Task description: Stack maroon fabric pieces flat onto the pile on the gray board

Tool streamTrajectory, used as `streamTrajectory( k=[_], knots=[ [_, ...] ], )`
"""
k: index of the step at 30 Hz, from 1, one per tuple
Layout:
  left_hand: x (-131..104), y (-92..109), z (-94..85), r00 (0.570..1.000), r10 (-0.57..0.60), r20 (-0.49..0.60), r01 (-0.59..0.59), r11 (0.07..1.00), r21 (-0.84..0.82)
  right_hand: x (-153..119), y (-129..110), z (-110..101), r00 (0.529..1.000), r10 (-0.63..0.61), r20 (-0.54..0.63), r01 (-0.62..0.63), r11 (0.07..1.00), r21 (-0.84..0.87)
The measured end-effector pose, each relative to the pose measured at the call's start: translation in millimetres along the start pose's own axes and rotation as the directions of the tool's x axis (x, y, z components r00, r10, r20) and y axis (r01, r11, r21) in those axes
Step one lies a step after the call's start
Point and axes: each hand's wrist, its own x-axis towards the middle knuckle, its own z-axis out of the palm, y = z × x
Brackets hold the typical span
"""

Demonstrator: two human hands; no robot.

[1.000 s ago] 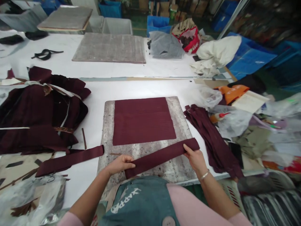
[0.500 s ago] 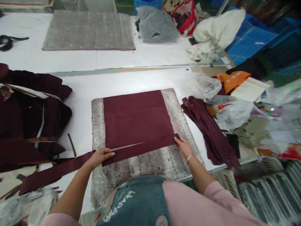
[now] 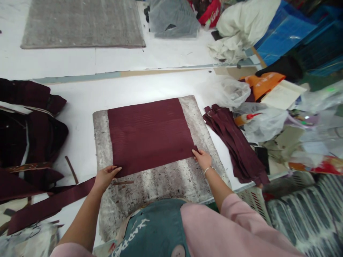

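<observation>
- We have a long, narrow maroon fabric strip (image 3: 155,159) stretched between both hands, lying along the near edge of a flat, rectangular maroon fabric panel (image 3: 147,128); the line between the two is hard to make out
- Our left hand (image 3: 107,176) pinches the strip's left end between thumb and fingertips, at the panel's near left corner
- Our right hand (image 3: 203,159), with a pale bracelet (image 3: 209,169) at the wrist, pinches the other end at the near right corner, where a small tip of the strip juts past the panel
- We see the panel lying on a mottled grey, rectangular board (image 3: 160,182), bare along its left, right and near sides, with a thin brown sliver (image 3: 124,182) on it just right of our left hand
- The board rests on a white tabletop (image 3: 80,96); to its right we find a loose bundle of long maroon fabric strips (image 3: 230,146), near a crumpled clear plastic bag (image 3: 229,91)
- On the left we have a heap of dark maroon cloth (image 3: 32,142) and, nearer, a flat maroon fabric band (image 3: 53,205) reaching to beside our left wrist
- On the far left we see a flat grey-brown slab (image 3: 83,23)
</observation>
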Motion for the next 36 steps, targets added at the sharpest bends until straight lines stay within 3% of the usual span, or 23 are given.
streamTrajectory(
  k=[3,6,11,16,19,36],
  knots=[
    [-0.7,-1.4,1.2,0.999,0.009,0.031,-0.006,0.996,-0.090,2.7,-2.5,-1.3,1.000,-0.007,0.006,0.008,0.995,-0.097],
    [-4.5,1.7,2.9,1.000,-0.003,-0.017,0.002,0.996,-0.086,5.3,-5.4,-1.8,1.000,-0.014,0.016,0.016,0.984,-0.176],
    [-9.1,6.2,6.7,0.988,-0.030,-0.152,0.053,0.988,0.145,9.1,-8.5,-1.4,1.000,-0.010,-0.004,0.009,0.960,-0.280],
    [-7.6,3.3,9.8,0.978,0.077,-0.195,0.016,0.900,0.436,8.3,-12.6,-2.4,1.000,-0.002,0.009,0.005,0.946,-0.325],
    [-9.4,3.4,12.4,0.966,0.131,-0.221,0.004,0.852,0.523,6.2,-17.2,-3.8,1.000,0.008,0.023,0.001,0.937,-0.350],
    [-10.9,2.3,14.4,0.957,0.098,-0.275,0.027,0.909,0.417,10.5,-13.3,-4.9,0.996,0.054,0.073,-0.021,0.916,-0.400]
  ],
)
